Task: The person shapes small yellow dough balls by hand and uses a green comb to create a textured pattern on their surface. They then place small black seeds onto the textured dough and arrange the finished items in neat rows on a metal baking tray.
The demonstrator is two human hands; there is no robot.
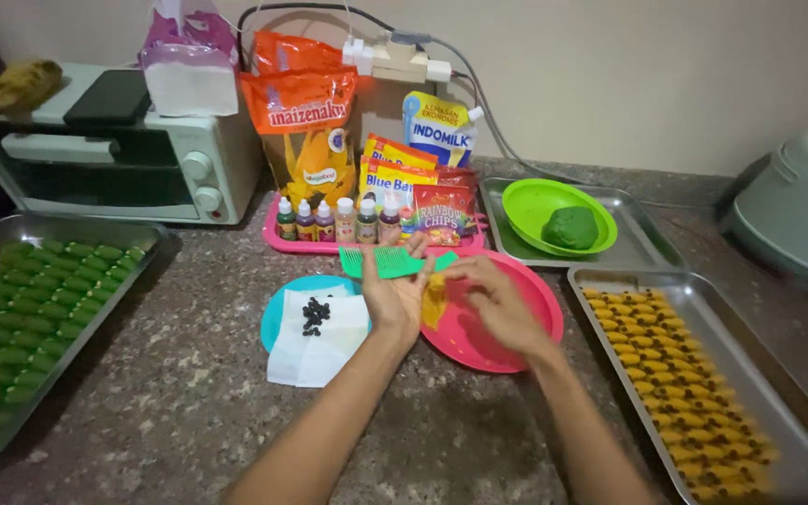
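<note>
Lying across the left hand (395, 297), palm up above the pink plate (497, 341), a green comb (387, 263) is held with its teeth pointing toward the person. A piece of yellow dough (434, 297) is seen between the 2 hands, and the right hand (497, 304) is curled over it with the fingertips touching; whether it is pinched cannot be told. Just left of the plate, a blue plate (278, 323) is covered by a white napkin (320, 346) carrying small dark bits (313, 316). On the right of the speckled worktop (189, 402), a metal tray (750, 374) is filled with rows of yellow shaped pieces (680, 383). At the left edge, another tray (77, 229) is filled with green pieces (21, 318). Behind the plate, a ball of green dough (570, 227) is kept in a green bowl (526, 206).
</note>
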